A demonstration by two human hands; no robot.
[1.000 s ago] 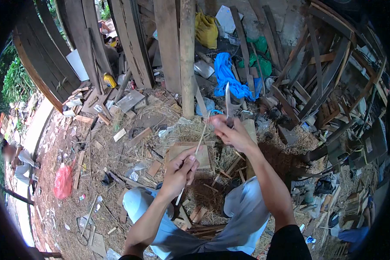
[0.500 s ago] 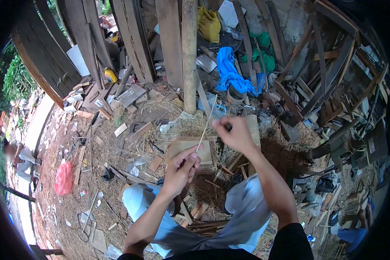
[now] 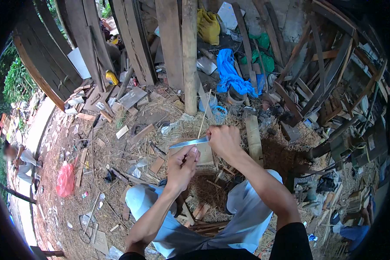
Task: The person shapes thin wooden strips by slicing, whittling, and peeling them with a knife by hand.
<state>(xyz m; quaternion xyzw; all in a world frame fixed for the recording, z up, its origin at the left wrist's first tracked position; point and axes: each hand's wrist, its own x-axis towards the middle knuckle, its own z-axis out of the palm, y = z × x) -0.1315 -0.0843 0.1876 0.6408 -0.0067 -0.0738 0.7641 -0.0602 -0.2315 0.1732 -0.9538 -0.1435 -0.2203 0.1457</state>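
Observation:
My left hand [image 3: 182, 168] is closed on a thin bamboo stick [image 3: 204, 113], which slants up and away from my fingers. A knife [image 3: 189, 143] is gripped in my right hand [image 3: 225, 141]. Its shiny blade points left and lies across the stick just above my left fingertips. Whether the edge touches the stick, I cannot tell. Below the blade, a flat wooden block [image 3: 206, 157] sits on the ground in front of my knees, partly covered by my hands.
A split bamboo piece [image 3: 254, 138] lies right of the block. Beyond stands an upright pole [image 3: 190, 56], with a blue plastic sheet [image 3: 232, 73] nearby. Wood scraps and straw litter the ground. A pink bag [image 3: 65, 180] and a seated person [image 3: 25, 160] are left; another person [image 3: 355, 232] is lower right.
My right hand has moved slightly left and down. The knife blade, not discernible before, now shows across the stick. The stick stands a little more upright, still in my left hand.

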